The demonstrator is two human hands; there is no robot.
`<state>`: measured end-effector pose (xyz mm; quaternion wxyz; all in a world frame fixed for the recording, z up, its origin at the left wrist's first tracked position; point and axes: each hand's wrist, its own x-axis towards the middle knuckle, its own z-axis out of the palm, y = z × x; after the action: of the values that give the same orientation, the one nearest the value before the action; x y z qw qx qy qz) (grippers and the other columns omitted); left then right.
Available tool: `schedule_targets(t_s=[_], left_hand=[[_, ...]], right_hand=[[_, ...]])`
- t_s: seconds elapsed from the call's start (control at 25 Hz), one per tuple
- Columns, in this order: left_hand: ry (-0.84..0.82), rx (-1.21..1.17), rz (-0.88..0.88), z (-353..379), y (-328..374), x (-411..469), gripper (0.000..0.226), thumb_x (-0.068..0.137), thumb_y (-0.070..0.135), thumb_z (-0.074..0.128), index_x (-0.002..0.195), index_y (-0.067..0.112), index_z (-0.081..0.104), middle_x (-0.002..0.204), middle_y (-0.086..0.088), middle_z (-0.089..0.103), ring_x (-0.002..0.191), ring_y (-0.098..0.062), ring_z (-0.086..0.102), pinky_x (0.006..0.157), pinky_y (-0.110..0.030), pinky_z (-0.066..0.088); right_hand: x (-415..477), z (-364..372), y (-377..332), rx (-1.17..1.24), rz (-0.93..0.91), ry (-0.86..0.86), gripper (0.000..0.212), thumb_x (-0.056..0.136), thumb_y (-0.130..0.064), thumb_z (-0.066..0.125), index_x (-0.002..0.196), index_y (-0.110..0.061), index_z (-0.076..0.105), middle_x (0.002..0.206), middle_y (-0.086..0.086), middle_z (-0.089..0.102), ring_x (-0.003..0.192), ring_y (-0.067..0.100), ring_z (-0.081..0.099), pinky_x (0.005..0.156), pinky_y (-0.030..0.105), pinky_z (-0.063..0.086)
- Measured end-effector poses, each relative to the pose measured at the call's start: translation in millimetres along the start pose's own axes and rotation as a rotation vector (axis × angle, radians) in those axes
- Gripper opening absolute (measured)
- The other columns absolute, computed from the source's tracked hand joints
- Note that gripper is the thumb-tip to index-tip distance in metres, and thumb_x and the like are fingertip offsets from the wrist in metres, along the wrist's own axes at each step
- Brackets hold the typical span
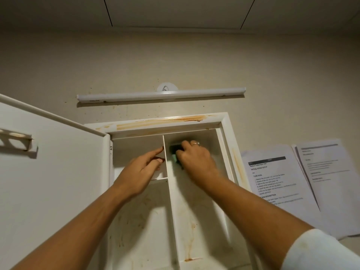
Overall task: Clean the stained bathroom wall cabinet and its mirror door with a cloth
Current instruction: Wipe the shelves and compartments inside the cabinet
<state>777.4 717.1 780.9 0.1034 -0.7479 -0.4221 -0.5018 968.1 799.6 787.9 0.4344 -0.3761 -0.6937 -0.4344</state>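
Observation:
The white wall cabinet (227,125) is open, with brown stains on its top frame, right frame and back panel. Its door (58,182) swings out to the left, inner side showing. My right hand (194,156) is inside the upper right compartment, closed on a green cloth (174,153) pressed against the back panel. My left hand (140,170) reaches into the upper left compartment with fingers extended, thumb and forefinger touching the vertical divider (168,182). The mirror side of the door is hidden.
A white tube light (161,94) is mounted on the wall above the cabinet, with a small hook (165,88) behind it. Printed paper sheets (292,182) are stuck on the wall to the right. A small shelf bracket (17,141) sits on the door's inner side.

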Motion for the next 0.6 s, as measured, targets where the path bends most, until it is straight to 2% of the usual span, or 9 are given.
schedule_targets(t_s=[0.12,0.2,0.28,0.36,0.4,0.48,0.6], left_hand=[[-0.023,-0.010,-0.025,-0.4,0.6,-0.2,0.064,0.086,0.057,0.040,0.148,0.044,0.048,0.119,0.019,0.070,0.106,-0.001,0.067,0.098,-0.044,0.055],[-0.029,-0.012,-0.036,-0.6,0.0,-1.7,0.064,0.086,0.058,0.040,0.149,0.045,0.047,0.114,0.018,0.072,0.105,-0.003,0.068,0.099,-0.046,0.054],[-0.033,-0.015,-0.046,-0.3,1.4,-2.0,0.065,0.086,0.058,0.040,0.150,0.046,0.045,0.112,0.016,0.072,0.104,-0.004,0.068,0.099,-0.046,0.054],[-0.036,-0.024,-0.058,0.6,0.9,-2.1,0.065,0.086,0.059,0.040,0.150,0.047,0.044,0.112,0.016,0.071,0.104,-0.003,0.068,0.100,-0.045,0.053],[-0.036,-0.028,-0.064,-0.1,0.1,-1.9,0.065,0.086,0.060,0.040,0.149,0.048,0.044,0.113,0.016,0.071,0.105,-0.003,0.068,0.100,-0.046,0.053],[-0.048,-0.031,-0.069,-1.1,1.1,-0.9,0.066,0.085,0.061,0.039,0.150,0.049,0.043,0.115,0.017,0.070,0.105,-0.002,0.068,0.101,-0.046,0.053],[-0.058,-0.039,-0.062,0.0,5.6,-3.6,0.066,0.086,0.057,0.041,0.151,0.046,0.042,0.115,0.024,0.067,0.102,0.003,0.067,0.102,-0.042,0.053]], right_hand=[[-1.2,-4.8,12.6,-0.017,0.292,-0.011,0.036,0.090,-0.012,0.076,0.124,-0.012,0.064,0.130,0.014,0.055,0.117,0.032,0.057,0.094,0.041,0.055],[2.3,-5.0,-11.0,0.199,0.474,0.027,0.032,0.094,-0.014,0.071,0.125,-0.012,0.063,0.131,0.012,0.054,0.113,0.031,0.057,0.091,0.040,0.054],[4.1,-3.5,-39.0,0.317,0.409,0.025,0.025,0.098,-0.015,0.063,0.122,-0.014,0.060,0.130,0.010,0.055,0.106,0.027,0.057,0.082,0.037,0.052],[-1.8,-2.0,-41.1,0.218,0.234,0.030,0.028,0.097,-0.013,0.066,0.123,-0.012,0.058,0.129,0.011,0.053,0.109,0.028,0.057,0.082,0.036,0.053],[-4.3,-2.9,-30.6,0.156,0.209,0.035,0.034,0.095,-0.012,0.069,0.127,-0.011,0.057,0.130,0.012,0.052,0.111,0.030,0.058,0.085,0.036,0.055],[-5.6,-5.4,-8.8,0.098,0.323,0.010,0.042,0.094,-0.013,0.072,0.133,-0.010,0.056,0.132,0.014,0.052,0.112,0.031,0.060,0.089,0.037,0.056],[-3.8,-2.1,0.2,0.128,0.536,-0.027,0.039,0.097,-0.013,0.068,0.135,-0.007,0.056,0.130,0.013,0.051,0.106,0.029,0.062,0.088,0.036,0.056]])
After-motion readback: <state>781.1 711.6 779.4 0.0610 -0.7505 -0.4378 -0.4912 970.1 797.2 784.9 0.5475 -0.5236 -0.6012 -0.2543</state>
